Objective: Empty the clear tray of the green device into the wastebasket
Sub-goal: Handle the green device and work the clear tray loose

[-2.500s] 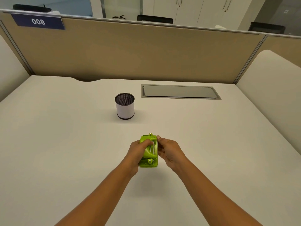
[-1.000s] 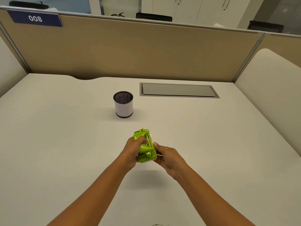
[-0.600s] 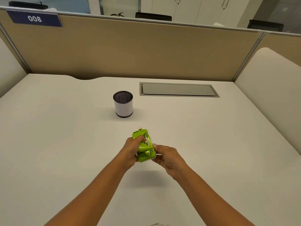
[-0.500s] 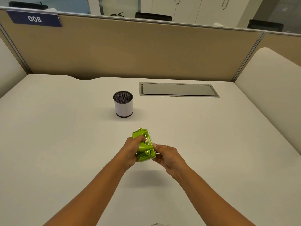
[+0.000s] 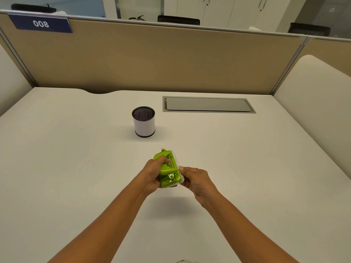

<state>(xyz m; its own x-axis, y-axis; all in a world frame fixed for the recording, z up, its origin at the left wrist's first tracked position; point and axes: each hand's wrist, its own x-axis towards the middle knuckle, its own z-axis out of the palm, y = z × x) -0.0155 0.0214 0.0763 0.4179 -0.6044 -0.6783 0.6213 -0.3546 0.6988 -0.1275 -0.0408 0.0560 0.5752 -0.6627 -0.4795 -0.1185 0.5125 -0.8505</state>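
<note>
A lime-green device (image 5: 168, 170), shaped like a hole punch, is held above the white desk (image 5: 76, 168), tilted onto its side. My left hand (image 5: 152, 174) wraps around its left side. On its right side runs the clear tray (image 5: 177, 164), and my right hand (image 5: 195, 179) pinches the near end of that tray with its fingertips. The tray sits against the green body. A small wastebasket (image 5: 144, 122) with a white wall and black mesh rim stands upright farther back, a little to the left of the device.
A grey rectangular cable hatch (image 5: 208, 104) lies flush in the desk at the back right. A tan partition (image 5: 171, 59) closes the far edge, with padded side panels left and right. A blue plate reads 008 (image 5: 40, 23) at the top left.
Both hands have lifted the green device off the desk and tipped it onto its side. Over the last half second it has hardly moved.
</note>
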